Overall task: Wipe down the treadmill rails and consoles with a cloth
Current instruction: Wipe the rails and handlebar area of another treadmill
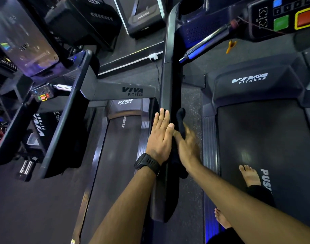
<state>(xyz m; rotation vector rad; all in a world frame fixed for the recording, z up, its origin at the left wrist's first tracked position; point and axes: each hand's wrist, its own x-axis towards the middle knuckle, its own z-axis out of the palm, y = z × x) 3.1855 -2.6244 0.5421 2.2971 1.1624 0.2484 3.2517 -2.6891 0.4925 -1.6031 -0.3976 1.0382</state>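
Both my forearms are bare and reach forward, converging toward the hands. My left hand [159, 138] lies flat, palm down, with the fingers straight and close together and the thumb alongside. A black watch [147, 163] sits on that wrist. My right hand [187, 145] is just beside it, thumbs nearly touching, and rests on the cloth [181, 117]. It is motion-blurred, so whether its fingers curl cannot be determined.

Rail [170, 76] runs bare ahead of hands up to console [273, 16]. Against its left side, left hand [159, 136] lies flat; right hand [187, 145] and cloth [181, 117] on right. Near top, handlebar [208, 41] branches right. Open floor strip [191, 95] right of rail; neighbour treadmill [122, 138] close on left.
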